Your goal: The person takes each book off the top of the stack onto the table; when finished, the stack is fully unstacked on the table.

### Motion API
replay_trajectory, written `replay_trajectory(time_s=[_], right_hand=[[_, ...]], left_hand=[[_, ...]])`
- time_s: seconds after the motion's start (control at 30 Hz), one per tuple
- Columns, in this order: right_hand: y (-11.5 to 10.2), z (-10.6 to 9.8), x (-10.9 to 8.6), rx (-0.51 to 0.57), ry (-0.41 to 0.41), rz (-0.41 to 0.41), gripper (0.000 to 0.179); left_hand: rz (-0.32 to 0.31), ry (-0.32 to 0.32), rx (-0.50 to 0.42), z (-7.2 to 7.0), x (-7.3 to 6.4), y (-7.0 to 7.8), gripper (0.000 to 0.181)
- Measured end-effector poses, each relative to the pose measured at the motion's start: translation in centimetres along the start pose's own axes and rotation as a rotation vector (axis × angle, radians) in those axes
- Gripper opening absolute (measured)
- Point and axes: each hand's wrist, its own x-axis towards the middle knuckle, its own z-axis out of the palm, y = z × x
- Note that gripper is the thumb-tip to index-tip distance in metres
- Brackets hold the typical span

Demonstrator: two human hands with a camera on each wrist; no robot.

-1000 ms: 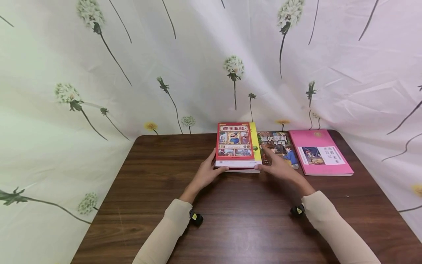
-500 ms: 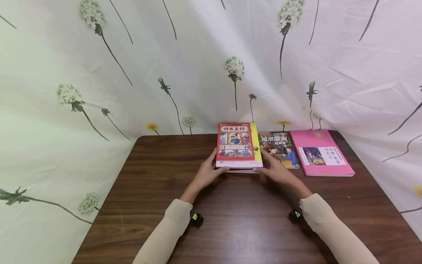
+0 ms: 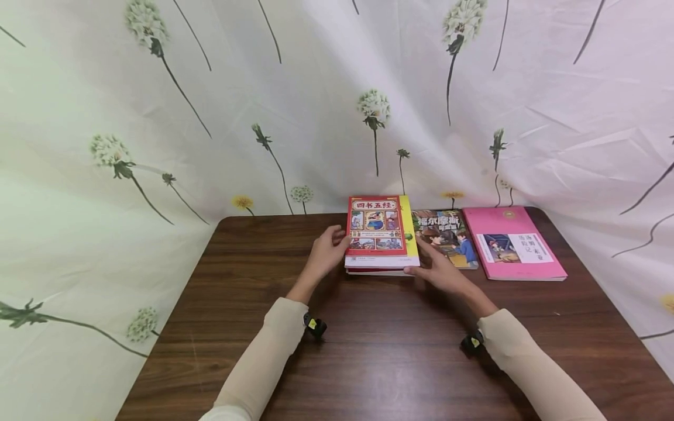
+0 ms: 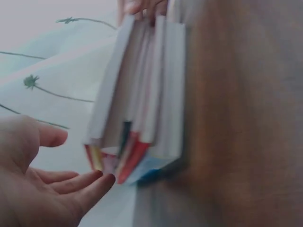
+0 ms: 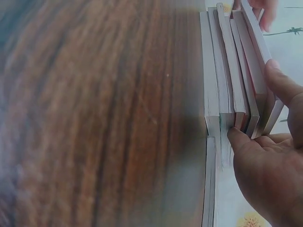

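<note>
A stack of several books [image 3: 376, 228] lies near the table's back edge, a red comic-style cover on top and a yellow cover jutting out on its right. My left hand [image 3: 325, 251] is beside the stack's left side, fingers loosely bent. In the left wrist view its fingertips [image 4: 105, 180] are at the books' side, touching or very close, with the thumb apart. My right hand [image 3: 444, 272] holds the stack's near right corner. In the right wrist view the thumb [image 5: 274, 78] lies on the top book's front edge and the fingers lie along the side.
Right of the stack a detective-story book [image 3: 447, 240] lies flat, partly behind my right hand. A pink book [image 3: 511, 245] lies further right. Behind the brown wooden table [image 3: 253, 257] hangs a white curtain [image 3: 326, 105] printed with dandelions.
My left hand has let go of the stack's near left corner, its thumb lifting off the front edge, and shifted slightly back and left. The right hand and the stack stay nearly still.
</note>
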Motion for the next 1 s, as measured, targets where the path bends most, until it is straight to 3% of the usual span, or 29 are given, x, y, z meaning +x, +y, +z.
replay_trajectory(time_s=[0.23,0.53,0.73,0.9,1.0], right_hand=[[0.2,0.2,0.1,0.004,-0.001,-0.004,0.102],[0.2,0.2,0.0,0.014,-0.010,0.012,0.100],[0.1,0.1,0.2,0.016,-0.013,-0.002,0.102],[0.1,0.0,0.2,0.016,-0.013,0.025,0.105],[0.1,-0.1,0.1,0.029,-0.013,0.030,0.106]], left_hand=[[-0.043,0.041,0.071,-1.4,2.8,2.1,0.055],[-0.131,-0.046,0.150,-1.0,5.2,2.4,0.052],[-0.148,-0.083,0.150,0.0,6.0,1.8,0.053],[-0.208,-0.087,0.100,0.5,5.9,1.4,0.046],[-0.211,-0.091,0.098,0.7,5.8,1.3,0.044]])
